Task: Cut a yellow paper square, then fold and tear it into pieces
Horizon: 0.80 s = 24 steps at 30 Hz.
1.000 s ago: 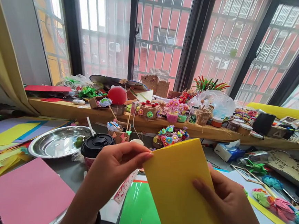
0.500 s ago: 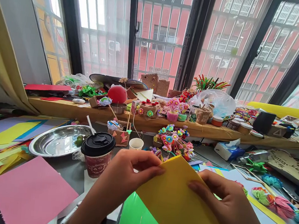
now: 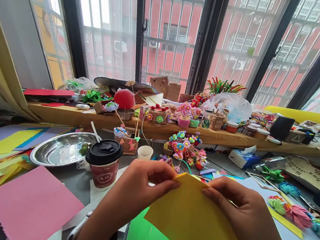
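A sheet of yellow paper (image 3: 191, 215) is held up between both hands in front of me. My left hand (image 3: 146, 185) pinches its upper left edge, thumb in front and fingers behind. On the upper right edge, my right hand (image 3: 233, 203) grips the sheet between thumb and fingers. The paper comes to a point at the top between the hands; its lower end runs out of view. Beneath it lies a glossy green sheet (image 3: 145, 233), partly covered. Pink paper (image 3: 34, 206) with one jagged edge lies left of my left arm.
A lidded coffee cup (image 3: 103, 167) stands just beyond my left hand, beside a metal plate (image 3: 55, 150) and a small paper cup (image 3: 145, 153). Crocheted flowers (image 3: 185, 148) stand ahead. Craft items crowd the window sill (image 3: 66, 117). Paper flowers (image 3: 291, 211) lie at right.
My right hand has moved up and left along the yellow paper's edge, closer to the top point. The sheet's top has dropped slightly. The left hand still pinches it.
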Each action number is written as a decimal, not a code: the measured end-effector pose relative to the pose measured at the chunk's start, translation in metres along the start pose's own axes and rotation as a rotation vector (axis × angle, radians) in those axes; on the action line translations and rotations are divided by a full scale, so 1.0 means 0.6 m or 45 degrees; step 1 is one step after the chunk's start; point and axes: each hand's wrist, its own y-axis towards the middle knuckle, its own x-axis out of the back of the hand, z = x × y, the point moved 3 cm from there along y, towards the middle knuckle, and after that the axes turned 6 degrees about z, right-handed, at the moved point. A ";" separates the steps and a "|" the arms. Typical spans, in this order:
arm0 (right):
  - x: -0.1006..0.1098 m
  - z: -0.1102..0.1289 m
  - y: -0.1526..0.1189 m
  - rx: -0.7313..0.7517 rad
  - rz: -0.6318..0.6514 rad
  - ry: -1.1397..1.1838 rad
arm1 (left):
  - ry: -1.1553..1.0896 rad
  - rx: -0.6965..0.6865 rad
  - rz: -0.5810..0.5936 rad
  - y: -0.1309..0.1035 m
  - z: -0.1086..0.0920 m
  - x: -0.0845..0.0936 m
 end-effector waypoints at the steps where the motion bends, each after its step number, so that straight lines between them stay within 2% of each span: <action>1: -0.001 0.001 0.001 0.033 0.009 -0.032 | -0.022 -0.033 -0.009 0.001 -0.002 -0.003; 8: -0.009 -0.001 0.004 0.111 0.091 -0.075 | 0.160 -0.184 -0.137 0.010 -0.026 -0.014; 18: -0.015 0.006 0.003 0.226 0.073 -0.122 | 0.410 -0.352 -0.099 0.009 -0.021 -0.023; 24: -0.017 0.012 0.000 0.332 0.003 -0.151 | 0.541 -0.439 -0.086 0.000 -0.023 -0.021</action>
